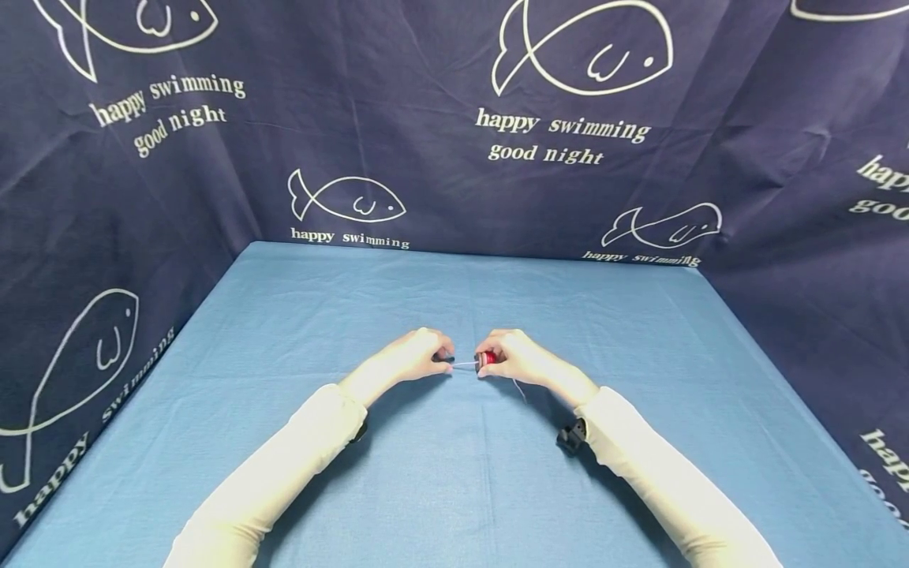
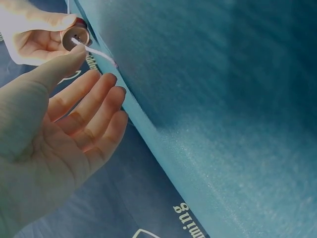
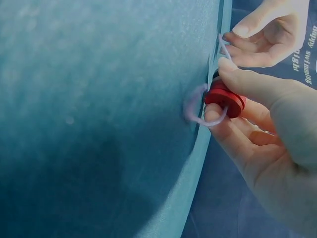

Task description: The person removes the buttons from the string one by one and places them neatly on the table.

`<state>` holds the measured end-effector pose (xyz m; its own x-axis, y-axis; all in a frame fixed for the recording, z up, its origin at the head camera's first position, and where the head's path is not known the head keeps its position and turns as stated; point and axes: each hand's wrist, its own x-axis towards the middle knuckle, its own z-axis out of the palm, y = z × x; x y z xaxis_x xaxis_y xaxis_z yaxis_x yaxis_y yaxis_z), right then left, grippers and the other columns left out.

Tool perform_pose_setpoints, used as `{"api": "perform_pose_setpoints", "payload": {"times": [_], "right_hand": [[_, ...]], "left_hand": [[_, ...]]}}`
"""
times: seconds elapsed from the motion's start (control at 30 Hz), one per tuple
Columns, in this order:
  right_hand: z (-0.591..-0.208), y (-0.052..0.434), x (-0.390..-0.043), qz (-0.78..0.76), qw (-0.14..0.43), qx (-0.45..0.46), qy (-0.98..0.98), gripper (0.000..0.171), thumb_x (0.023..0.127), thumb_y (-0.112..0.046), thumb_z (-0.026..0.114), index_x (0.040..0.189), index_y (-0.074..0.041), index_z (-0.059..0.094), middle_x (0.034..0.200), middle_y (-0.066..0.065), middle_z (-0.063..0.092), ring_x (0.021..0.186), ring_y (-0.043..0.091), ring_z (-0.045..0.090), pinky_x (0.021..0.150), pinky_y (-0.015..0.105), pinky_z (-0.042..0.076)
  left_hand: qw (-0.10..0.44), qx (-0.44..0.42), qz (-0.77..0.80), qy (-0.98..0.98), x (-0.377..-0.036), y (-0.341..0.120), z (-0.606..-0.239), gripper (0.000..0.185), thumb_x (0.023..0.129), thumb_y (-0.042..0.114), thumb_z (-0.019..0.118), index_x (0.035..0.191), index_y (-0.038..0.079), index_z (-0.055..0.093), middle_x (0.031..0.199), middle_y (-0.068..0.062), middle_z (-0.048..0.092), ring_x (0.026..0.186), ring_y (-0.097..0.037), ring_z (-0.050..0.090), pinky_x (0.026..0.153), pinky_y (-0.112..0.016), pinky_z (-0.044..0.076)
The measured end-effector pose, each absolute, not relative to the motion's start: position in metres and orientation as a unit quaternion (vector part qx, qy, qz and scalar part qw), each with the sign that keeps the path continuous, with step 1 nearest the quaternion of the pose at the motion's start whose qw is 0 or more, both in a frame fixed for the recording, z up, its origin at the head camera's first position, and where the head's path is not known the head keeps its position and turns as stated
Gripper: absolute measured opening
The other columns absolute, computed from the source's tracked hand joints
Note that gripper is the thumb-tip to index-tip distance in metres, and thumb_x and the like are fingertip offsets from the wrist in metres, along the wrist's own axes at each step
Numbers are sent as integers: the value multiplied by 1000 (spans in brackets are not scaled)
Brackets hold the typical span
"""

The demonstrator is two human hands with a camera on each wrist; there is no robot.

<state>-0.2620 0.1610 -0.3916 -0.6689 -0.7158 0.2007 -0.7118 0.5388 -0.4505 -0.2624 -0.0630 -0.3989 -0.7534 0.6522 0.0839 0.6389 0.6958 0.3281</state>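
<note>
My right hand [image 1: 521, 359] pinches a short stack of round buttons between thumb and fingers, red buttons [image 3: 225, 96] at one end and a brown button [image 2: 68, 38] at the other. A thin pale string [image 2: 103, 54] runs through the stack. One end sticks out of the brown button's hole toward my left hand [image 1: 419, 355]. From the red side the string curves out in a loop beneath the right fingers. The left hand's fingers are spread and relaxed, its thumb tip beside the string; whether they touch cannot be told.
A blue cloth [image 1: 440, 465] covers the table under both hands. Dark blue curtains [image 1: 426, 118] with white fish drawings and lettering stand behind it and at both sides. A black wrist device [image 1: 570, 436] sits at the right cuff.
</note>
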Motion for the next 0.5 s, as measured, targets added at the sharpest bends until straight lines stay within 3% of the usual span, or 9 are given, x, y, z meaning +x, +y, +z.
{"api": "perform_pose_setpoints", "payload": {"times": [0.5], "right_hand": [[-385, 167, -259, -271, -28, -402, 874, 30, 75, -12, 78, 98, 4, 69, 81, 10, 63, 67, 15, 57, 62, 21, 49]], "left_hand": [[21, 350, 179, 919, -259, -63, -395, 25, 85, 23, 70, 104, 8, 67, 96, -4, 68, 94, -20, 62, 85, -34, 49]]}}
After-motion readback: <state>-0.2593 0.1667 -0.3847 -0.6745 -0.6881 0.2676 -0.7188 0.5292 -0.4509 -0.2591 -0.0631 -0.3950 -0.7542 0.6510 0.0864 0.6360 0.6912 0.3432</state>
